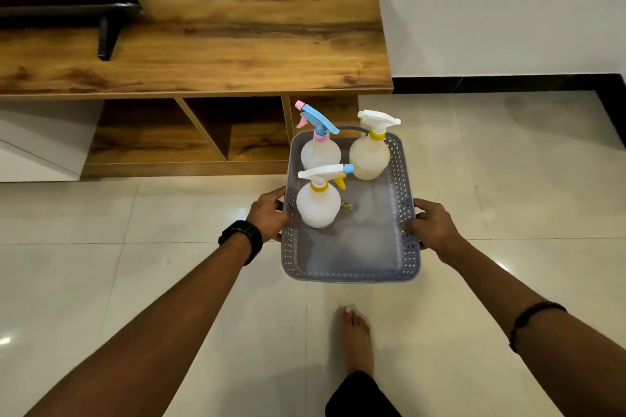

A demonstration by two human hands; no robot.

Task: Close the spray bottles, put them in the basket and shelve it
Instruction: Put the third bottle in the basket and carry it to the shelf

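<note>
A grey perforated basket (352,272) is held in the air above the floor. My left hand (269,215) grips its left rim and my right hand (432,230) grips its right rim. Three pale spray bottles stand upright inside with their heads screwed on. One has a blue and pink head (320,152) at the far left. One has a white head and yellow collar (370,156) at the far right. The nearest bottle (318,203) has a white head with a blue nozzle and yellow trigger.
A wooden TV unit (210,44) stands ahead, with open shelf compartments (250,135) below its top, just beyond the basket. A black TV stand foot (108,34) rests on the top at the left. My bare foot (355,338) is on the glossy tiled floor (135,281).
</note>
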